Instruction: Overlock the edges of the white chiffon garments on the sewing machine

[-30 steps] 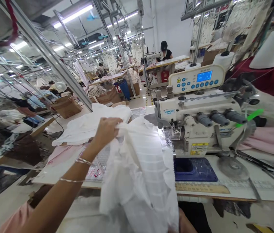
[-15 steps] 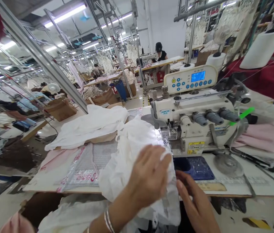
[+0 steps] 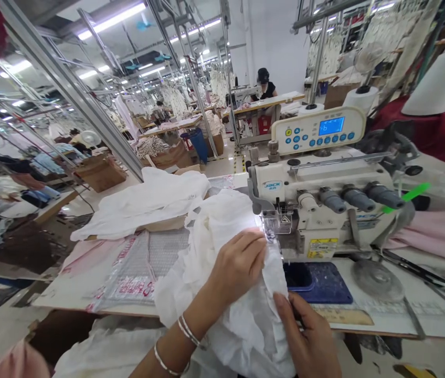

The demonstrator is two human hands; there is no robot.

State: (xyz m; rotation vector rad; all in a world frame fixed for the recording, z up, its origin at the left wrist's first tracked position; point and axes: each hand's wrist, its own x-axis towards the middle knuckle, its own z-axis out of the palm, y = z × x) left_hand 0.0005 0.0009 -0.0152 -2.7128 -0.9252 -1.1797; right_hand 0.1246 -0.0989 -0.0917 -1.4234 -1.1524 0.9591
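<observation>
White gathered fabric (image 3: 222,220) lies under the lit needle area of an overlock sewing machine (image 3: 325,194) and drapes over the table's front edge. My left hand (image 3: 242,262), with bangles on its wrist, presses on the cloth just in front of the presser foot, fingers closed together on the fabric. Lower and to the right, my right hand (image 3: 305,325) pinches the fabric's right edge between thumb and fingers. The tips of the left fingers are partly lost in the lamp's glare.
Another white cloth pile (image 3: 147,199) lies at the table's left, beside bubble wrap (image 3: 159,262). A blue tray (image 3: 325,283) sits below the machine, with a control panel (image 3: 320,128) above it. Thread cones (image 3: 435,84) stand at right. A person (image 3: 264,86) sits at a machine behind.
My left hand has come down from above the cloth to its edge by the presser foot. My right hand has moved slightly left and closed on the fabric edge. The view has shifted a little.
</observation>
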